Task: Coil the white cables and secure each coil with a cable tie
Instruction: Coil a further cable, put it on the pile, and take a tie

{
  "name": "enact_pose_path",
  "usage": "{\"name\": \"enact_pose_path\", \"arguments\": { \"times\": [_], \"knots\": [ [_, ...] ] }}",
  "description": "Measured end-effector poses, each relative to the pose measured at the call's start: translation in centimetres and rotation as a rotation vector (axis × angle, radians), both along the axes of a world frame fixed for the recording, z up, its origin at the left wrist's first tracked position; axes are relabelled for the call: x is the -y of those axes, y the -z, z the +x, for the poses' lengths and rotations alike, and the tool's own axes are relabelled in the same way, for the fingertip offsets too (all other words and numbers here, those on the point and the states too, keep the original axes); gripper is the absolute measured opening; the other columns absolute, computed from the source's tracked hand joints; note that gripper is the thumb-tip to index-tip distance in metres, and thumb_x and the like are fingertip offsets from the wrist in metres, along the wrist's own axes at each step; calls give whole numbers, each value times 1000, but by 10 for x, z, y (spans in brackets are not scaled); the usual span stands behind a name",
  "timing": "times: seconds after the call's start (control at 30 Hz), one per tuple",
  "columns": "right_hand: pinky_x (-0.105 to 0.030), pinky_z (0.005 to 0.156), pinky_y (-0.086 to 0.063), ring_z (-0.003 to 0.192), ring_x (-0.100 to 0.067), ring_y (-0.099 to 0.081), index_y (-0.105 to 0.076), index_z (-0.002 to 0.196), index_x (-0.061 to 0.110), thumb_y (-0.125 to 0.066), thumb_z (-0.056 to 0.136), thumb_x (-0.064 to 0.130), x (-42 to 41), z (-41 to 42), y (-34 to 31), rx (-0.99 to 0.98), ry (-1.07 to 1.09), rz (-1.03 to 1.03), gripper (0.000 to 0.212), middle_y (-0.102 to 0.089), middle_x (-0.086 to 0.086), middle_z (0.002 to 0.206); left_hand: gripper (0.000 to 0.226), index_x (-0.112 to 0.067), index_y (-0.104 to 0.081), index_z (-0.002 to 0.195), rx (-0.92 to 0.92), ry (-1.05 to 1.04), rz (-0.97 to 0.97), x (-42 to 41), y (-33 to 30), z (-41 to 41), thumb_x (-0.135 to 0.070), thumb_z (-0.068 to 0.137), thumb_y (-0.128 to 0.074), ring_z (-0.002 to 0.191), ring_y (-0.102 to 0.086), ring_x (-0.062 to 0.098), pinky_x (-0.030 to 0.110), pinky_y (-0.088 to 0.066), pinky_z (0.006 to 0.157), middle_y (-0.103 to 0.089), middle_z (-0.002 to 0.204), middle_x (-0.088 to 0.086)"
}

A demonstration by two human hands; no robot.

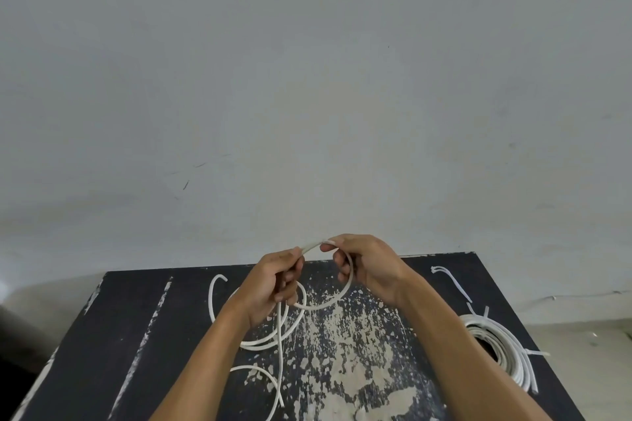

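Both hands are raised above the middle of a worn black table (427,284). My left hand (270,284) and my right hand (366,267) pinch the same loose white cable (325,305), which curves in one loop between them. The rest of that cable trails down onto the table, with one free end (219,278) hooking up at the left and another strand (263,372) lying near the front. At the right edge lies a finished white coil (502,349) with cable ties around it. Spare white cable ties (451,280) lie at the back right.
The table top is black with paint worn off in pale patches in the middle (345,335). A plain grey wall (307,96) rises right behind the table. The table's left and right edges drop off to the floor.
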State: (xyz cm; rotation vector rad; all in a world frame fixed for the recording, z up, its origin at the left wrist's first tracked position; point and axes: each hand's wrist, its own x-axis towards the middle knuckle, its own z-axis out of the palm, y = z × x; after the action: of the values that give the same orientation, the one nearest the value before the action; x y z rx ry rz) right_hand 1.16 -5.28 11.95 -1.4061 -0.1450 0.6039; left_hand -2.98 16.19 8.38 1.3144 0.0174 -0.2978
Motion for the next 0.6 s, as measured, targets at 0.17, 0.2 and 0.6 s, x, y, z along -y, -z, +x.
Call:
{"name": "enact_pose_path", "arguments": {
  "times": [0.17,0.2,0.6],
  "knots": [
    [-27,57,-41,58,-10,-43,-75,103,1,-44,106,13,-8,-3,-5,75,-54,-111,33,-59,-1,68,38,-18,-65,71,41,21,107,0,-6,4,-46,96,-59,40,-42,17,32,-47,52,-39,57,-2],
    [-26,56,-40,57,-10,-42,-75,104,2,-44,106,14,-10,-3,-5,67,-42,-94,33,-59,-2,68,38,-18,-64,70,38,15,124,1,-7,5,-47,95,-59,39,-41,16,31,-46,50,-38,57,-2],
    [-21,49,-27,51,-6,-30,-68,100,4,-54,104,10,-7,4,-1,42,202,148,15,-58,-3,75,46,-4,-75,106,27,-14,-73,-8,5,1,-44,102,-53,46,-37,16,38,-55,64,-26,57,-3]
  ]
}}
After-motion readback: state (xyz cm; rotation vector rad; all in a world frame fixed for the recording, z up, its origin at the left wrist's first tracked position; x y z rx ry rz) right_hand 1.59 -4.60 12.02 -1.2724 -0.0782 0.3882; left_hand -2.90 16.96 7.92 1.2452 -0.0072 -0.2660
